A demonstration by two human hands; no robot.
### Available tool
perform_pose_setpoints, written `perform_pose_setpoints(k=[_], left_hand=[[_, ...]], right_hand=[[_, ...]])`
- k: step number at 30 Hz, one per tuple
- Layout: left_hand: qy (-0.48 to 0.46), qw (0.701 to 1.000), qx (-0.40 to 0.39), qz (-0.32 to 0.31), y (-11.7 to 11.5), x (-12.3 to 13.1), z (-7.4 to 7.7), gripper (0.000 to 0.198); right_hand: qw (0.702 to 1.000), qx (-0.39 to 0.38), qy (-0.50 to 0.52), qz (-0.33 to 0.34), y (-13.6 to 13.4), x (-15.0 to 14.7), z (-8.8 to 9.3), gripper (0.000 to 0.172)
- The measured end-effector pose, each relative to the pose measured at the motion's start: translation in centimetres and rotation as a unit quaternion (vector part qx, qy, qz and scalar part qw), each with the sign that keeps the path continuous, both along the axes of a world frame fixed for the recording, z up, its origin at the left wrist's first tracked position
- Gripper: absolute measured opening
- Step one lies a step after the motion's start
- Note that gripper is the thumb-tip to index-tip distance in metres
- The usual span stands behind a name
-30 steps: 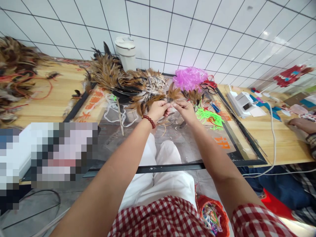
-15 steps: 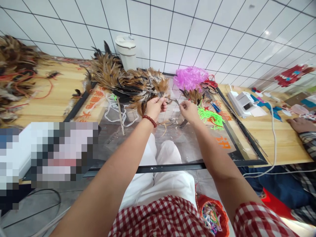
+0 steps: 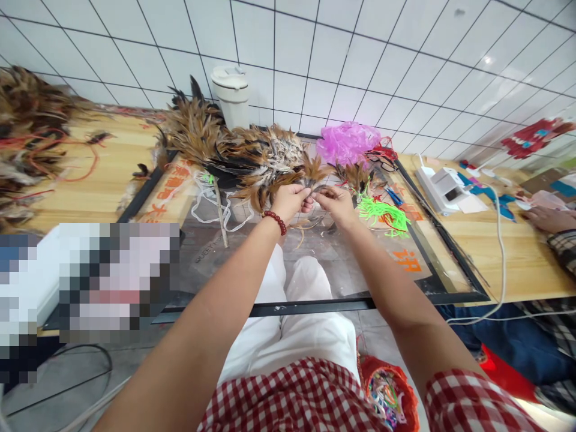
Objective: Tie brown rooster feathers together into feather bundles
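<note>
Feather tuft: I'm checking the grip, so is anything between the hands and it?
Nothing visible stands between them. The left hand and the right hand both pinch the base of the feather tuft directly, above the glass tabletop.

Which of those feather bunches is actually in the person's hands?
The small brown tuft pinched between left hand and right hand, not the big heap behind or the pile far left.
</note>
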State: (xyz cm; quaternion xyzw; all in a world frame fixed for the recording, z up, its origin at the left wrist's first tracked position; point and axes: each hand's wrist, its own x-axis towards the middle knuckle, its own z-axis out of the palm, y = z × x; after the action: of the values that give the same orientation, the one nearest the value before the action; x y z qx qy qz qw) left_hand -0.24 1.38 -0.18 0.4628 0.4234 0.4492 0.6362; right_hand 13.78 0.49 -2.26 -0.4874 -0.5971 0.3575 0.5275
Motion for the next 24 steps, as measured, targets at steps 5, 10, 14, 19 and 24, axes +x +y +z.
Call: perform_pose_setpoints(k=[5, 10, 14, 19, 24], left_hand=[[0.08, 0.996, 0.03, -0.018, 0.0, 0.3, -0.4, 0.029], [0.089, 0.995, 0.029, 0.045, 0.1, 0.5, -0.6, 0.021], [0.057, 0.996, 0.013, 0.062, 0.3, 0.4, -0.6, 0.018], [0.043, 0.997, 0.001, 0.057, 0.4, 0.4, -0.7, 0.018], [-0.048, 0.994, -0.024, 0.096, 0.6, 0.4, -0.3, 0.017]], right_hand=[[0.977, 0.072, -0.178, -0.091, -0.2, 0.5, 0.3, 0.016], [0.932, 0.076, -0.347, 0.067, -1.0, 2.7, 2.7, 0.019], [0.899, 0.028, -0.386, 0.204, -1.0, 4.1, 3.5, 0.026], [0.885, 0.025, -0.424, 0.19, -0.9, 3.9, 3.3, 0.01], [0.969, -0.047, -0.243, 0.022, -0.2, 4.0, 2.3, 0.003]])
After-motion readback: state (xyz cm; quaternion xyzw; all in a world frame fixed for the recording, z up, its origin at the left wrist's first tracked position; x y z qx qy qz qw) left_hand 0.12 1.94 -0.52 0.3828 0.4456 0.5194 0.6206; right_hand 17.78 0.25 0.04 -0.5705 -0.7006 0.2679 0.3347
